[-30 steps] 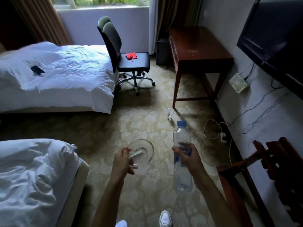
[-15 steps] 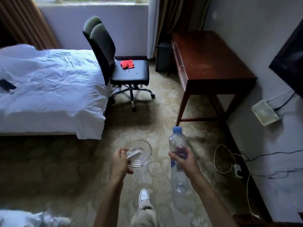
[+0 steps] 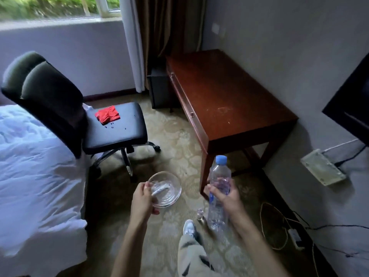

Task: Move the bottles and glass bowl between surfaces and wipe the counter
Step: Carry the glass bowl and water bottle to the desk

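Head view: two hands, two bottles, one bowl, one desk, one chair, one cloth. At 6 o'clock the left hand (image 3: 142,200) pinches the near rim of the glass bowl (image 3: 165,189), which is held in the air, mouth up, slightly tilted. The right hand (image 3: 227,197) is wrapped around the middle of the big bottle (image 3: 218,193), long axis upright, blue cap toward 12. A tiny bottle (image 3: 200,213) stands on the carpet between them. The desk (image 3: 225,100) sits at 1 o'clock; the chair (image 3: 111,130), at 10, carries the red cloth (image 3: 107,117).
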A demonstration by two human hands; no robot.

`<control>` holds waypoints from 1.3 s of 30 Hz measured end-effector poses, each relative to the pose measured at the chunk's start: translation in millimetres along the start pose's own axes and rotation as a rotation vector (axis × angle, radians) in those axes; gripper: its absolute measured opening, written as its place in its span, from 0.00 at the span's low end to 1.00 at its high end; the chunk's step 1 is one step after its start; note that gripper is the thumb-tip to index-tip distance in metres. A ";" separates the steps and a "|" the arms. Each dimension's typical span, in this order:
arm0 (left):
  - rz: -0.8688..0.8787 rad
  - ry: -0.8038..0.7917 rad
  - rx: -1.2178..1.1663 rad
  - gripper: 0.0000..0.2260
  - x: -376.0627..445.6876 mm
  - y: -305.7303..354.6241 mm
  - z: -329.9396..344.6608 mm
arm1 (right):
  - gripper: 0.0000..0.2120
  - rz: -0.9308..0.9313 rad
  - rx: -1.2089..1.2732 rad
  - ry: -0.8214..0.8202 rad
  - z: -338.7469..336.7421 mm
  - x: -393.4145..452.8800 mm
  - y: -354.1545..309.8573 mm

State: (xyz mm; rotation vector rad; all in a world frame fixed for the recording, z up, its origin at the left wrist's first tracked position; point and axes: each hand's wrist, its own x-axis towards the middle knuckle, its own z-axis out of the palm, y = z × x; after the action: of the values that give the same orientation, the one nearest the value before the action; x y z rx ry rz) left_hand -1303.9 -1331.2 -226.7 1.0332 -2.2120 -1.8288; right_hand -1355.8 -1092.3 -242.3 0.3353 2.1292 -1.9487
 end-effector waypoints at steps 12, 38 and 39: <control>0.106 -0.272 0.133 0.11 292.1 166.8 141.1 | 0.22 -0.125 0.099 0.267 17.6 287.7 -142.1; 0.179 -1.228 0.839 0.16 564.3 236.1 476.1 | 0.34 0.065 0.266 1.177 29.3 498.0 -120.8; 0.150 -1.227 0.839 0.16 564.0 235.6 480.3 | 0.34 0.073 0.268 1.180 31.3 498.7 -116.3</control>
State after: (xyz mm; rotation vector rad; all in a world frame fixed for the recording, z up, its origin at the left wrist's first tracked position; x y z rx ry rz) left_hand -2065.5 -1223.8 -340.0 -0.5436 -3.7274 -1.6072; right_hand -1864.6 -1128.6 -296.9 1.9769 2.2586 -2.2439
